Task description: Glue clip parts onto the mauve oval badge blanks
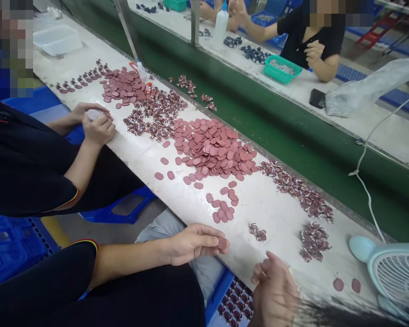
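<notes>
White worktable [177,200] strewn with pink discs [211,147]; left hand [194,243] pinches one disc [222,244], right hand [274,290] hangs open.

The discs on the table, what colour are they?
Dull reddish pink discs, head view.

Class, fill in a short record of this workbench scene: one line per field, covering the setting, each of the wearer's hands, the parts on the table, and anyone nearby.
Setting: long white table beside a green belt
Left hand: at the table edge, fingers pinching one reddish-brown disc
Right hand: blurred, at the table edge; contents unclear
Parts: large disc pile; small patterned pieces
Nearby: co-worker's hands to the left; small fan to the right
</notes>
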Available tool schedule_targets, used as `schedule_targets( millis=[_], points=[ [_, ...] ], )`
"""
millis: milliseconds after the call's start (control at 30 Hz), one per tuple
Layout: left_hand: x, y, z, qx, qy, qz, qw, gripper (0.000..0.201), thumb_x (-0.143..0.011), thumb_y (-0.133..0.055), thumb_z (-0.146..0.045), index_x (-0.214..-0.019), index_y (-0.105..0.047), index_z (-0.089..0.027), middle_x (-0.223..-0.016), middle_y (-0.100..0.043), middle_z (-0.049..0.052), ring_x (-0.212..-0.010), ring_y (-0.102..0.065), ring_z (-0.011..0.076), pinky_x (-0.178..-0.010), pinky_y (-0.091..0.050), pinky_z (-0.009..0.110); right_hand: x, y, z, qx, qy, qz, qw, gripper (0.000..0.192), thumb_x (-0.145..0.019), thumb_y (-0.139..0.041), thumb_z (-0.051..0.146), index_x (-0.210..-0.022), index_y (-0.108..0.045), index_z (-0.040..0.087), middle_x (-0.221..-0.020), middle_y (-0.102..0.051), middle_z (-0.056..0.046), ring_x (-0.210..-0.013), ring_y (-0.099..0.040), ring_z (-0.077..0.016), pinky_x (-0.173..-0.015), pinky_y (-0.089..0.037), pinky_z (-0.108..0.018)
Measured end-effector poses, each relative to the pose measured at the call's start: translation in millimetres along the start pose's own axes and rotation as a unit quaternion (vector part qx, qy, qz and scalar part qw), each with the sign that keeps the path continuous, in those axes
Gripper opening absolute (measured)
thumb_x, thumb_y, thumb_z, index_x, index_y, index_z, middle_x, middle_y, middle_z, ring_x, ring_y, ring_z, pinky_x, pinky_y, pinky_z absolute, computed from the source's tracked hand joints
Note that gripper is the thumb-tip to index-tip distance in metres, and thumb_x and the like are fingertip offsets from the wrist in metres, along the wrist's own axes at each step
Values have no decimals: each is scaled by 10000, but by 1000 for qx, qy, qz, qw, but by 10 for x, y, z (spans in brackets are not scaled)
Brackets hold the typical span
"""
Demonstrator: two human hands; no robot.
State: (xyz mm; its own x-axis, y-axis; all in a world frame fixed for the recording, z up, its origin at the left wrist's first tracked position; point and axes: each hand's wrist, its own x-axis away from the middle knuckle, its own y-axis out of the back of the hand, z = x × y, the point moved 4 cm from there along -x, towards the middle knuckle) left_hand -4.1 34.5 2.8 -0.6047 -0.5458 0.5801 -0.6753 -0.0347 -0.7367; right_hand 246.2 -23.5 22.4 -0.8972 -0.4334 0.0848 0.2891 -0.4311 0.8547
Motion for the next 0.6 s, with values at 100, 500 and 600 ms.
schedule_targets(
  millis=[100,500,600],
  points=[
    [6,-26,11,-13,5,12,1000,491,-660,-1012,-353,-1036,-835,-93,-1081,-823,149,-977,-787,200,-879,-573,246,-136,-225,198,-7,66,49,997,406,-743,-601,584,-958,-710,258,-942,-690,-82,-908,-667,-300,-838,-593,-515],
    [40,-52,-35,-25,7,19,999,479,-639,-1016,-371,-1002,-824,-123,-1041,-815,104,-965,-765,183,-870,-545,249,-352,-280,186,-68,114,243,961,495,-644,-762,661,-926,-770,255,-831,-817,-47,-813,-794,-316,-816,-652,-486],
    [12,-87,-21,-39,0,34,999,470,-661,-1004,-390,-1013,-833,-129,-1030,-815,102,-958,-762,180,-879,-541,254,-79,-88,107,-187,85,207,957,460,-626,-834,640,-956,-764,327,-887,-833,-7,-895,-810,-300,-852,-683,-460]
  ],
)
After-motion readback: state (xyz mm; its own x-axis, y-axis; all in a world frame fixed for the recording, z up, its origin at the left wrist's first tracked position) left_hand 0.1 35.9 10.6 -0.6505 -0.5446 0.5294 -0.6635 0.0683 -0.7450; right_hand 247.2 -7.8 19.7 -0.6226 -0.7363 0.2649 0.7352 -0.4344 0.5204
